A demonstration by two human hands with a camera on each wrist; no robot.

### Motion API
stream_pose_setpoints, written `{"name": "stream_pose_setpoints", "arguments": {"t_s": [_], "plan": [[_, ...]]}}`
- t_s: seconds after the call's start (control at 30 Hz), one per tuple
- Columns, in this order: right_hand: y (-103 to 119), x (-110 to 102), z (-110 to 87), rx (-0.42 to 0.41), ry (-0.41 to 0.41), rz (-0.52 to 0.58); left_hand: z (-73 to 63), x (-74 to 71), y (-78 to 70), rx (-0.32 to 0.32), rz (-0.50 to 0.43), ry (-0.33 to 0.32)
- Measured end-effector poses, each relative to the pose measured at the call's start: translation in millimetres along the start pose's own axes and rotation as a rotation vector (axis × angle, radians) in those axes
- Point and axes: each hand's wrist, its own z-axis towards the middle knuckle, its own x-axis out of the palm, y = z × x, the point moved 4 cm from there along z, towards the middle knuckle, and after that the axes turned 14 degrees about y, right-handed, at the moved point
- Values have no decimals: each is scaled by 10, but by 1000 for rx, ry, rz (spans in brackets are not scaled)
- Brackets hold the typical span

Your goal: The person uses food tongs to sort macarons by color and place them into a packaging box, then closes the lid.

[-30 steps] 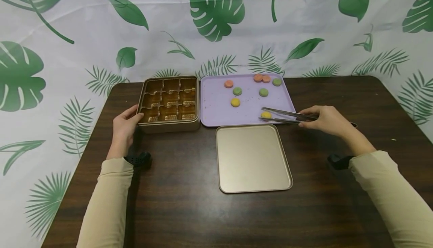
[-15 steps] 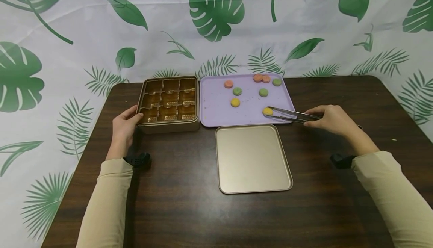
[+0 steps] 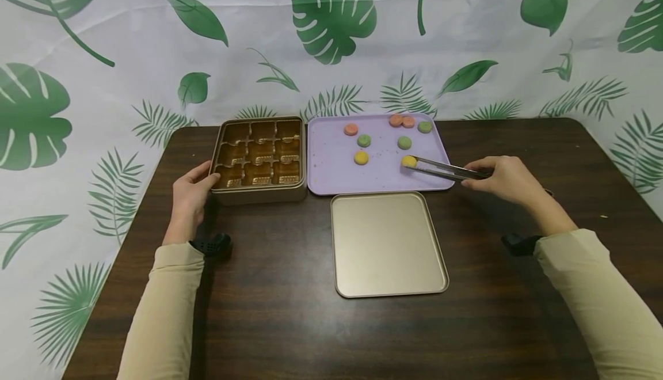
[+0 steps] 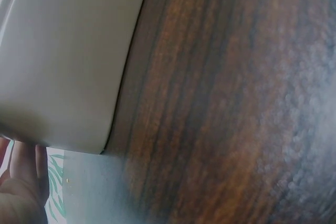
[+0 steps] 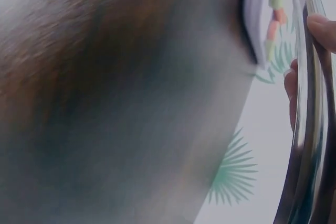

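In the head view my left hand (image 3: 189, 193) grips the near left corner of a square gold tin (image 3: 259, 196), with the thumb at its rim. A brown divided insert (image 3: 259, 152) with bare compartments fills that tin. My right hand (image 3: 505, 179) pinches a pair of metal tongs (image 3: 449, 168), their tips on either side of a yellow macaron (image 3: 408, 162) over the lilac tray (image 3: 331, 175). Whether that macaron is off the tray I cannot tell. The right wrist view has the tongs (image 5: 310, 108) along its right edge, between thumb and fingers.
Several macarons stand on the tray: a yellow one (image 3: 361, 158), pink ones such as the pink macaron (image 3: 350, 129), and green ones such as the green macaron (image 3: 404, 143). A flat gold lid (image 3: 388, 244) lies in front of the tray on the dark wooden table (image 3: 269, 288).
The tongs have closed on the yellow macaron and moved it slightly away from the tray's near edge. My left hand and the tin have stayed put.
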Motion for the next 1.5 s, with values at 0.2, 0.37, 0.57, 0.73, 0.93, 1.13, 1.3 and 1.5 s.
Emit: {"name": "stream_pose_setpoints", "arguments": {"t_s": [0.2, 0.37, 0.57, 0.73, 0.93, 1.13, 1.3, 1.5], "plan": [[126, -111, 40, 22, -40, 73, -16, 3, -8, -5, -7, 8], [273, -219, 78, 16, -76, 106, -12, 5, -2, 4, 0, 7], [476, -296, 165, -1, -77, 132, -5, 3, 5, 3, -7, 5], [667, -304, 260, -2, -63, 174, -5, 12, 0, 5, -24, -1], [942, -243, 407, -49, -56, 182, -8, 11, -10, 3, -20, 3], [1233, -134, 553, -111, -56, 190, 16, 8, -3, -2, -8, -14], [1470, -8, 675, -177, -42, 190, 35, 11, -1, 3, -8, -25], [1714, 158, 784, -220, -3, 190, 21, -6, -4, 6, -5, -28]]}}
